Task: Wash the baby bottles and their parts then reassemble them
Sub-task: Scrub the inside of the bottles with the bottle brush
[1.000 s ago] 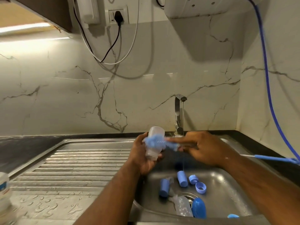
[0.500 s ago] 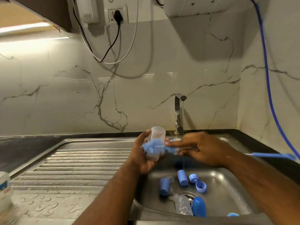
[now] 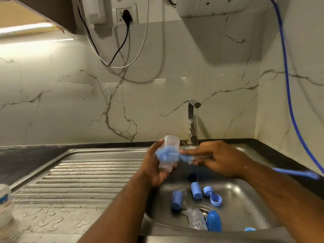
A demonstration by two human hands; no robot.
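Left hand (image 3: 157, 167): grips the clear bottle (image 3: 171, 144), just left of the tap (image 3: 192, 120).
Right hand (image 3: 219, 158): holds the brush (image 3: 166, 154), bristles on the bottle's side.
Changed: only the brush's tail has wagged, so I judge the scrubbing is continuing.
Count: one spare bottle (image 3: 196, 219) and six blue parts (image 3: 196, 191), all below the tap.

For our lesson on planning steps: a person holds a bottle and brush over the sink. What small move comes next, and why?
Probably turn the bottle in the left hand: the brush in the right hand lies across its outer wall, so a turn would bring a fresh side under the bristles.
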